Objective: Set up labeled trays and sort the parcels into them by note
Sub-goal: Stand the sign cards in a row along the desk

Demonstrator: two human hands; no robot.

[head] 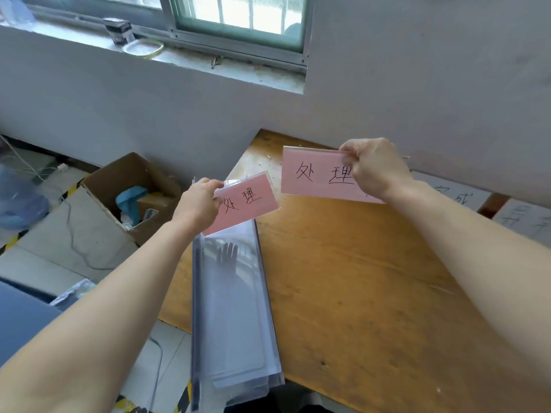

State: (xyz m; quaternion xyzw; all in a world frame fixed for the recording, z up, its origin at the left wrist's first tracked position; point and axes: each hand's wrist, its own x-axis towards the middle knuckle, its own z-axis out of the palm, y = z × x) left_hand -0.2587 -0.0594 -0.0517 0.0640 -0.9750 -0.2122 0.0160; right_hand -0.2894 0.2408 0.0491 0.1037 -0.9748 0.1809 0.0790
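A stack of clear plastic trays (pixel 235 308) lies lengthwise over the near left edge of a wooden worktop (pixel 357 278), its glossy top mirroring a window and a hand. Just above the far end of the stack, the left hand (pixel 198 204) pinches the left label (pixel 247 204), a pink card in a clear sleeve, its fingers closed on the upper left corner. Up and to the right of the stack, the right hand (pixel 375 171) grips the right label (pixel 313 174), a matching sleeved pink card, with fingers curled over its upper right corner. Both cards are held in the air, apart from each other, and both read "处理" in dark handwriting. The labels look light and fairly stiff, with slick sleeves likely to slide under a loose pinch, so an edge or corner hold suits them; the trays appear thin, smooth and springy, best lifted by the long rims. Further right of the stack, white sheets (pixel 456 195) lie on the worktop against the wall, their handwriting only partly legible. Left of the stack, an open cardboard box (pixel 131 186) sits on the floor. Beyond the stack, a window (pixel 238 19) tops the wall. No parcels are in view, and the labelling appears not yet done.
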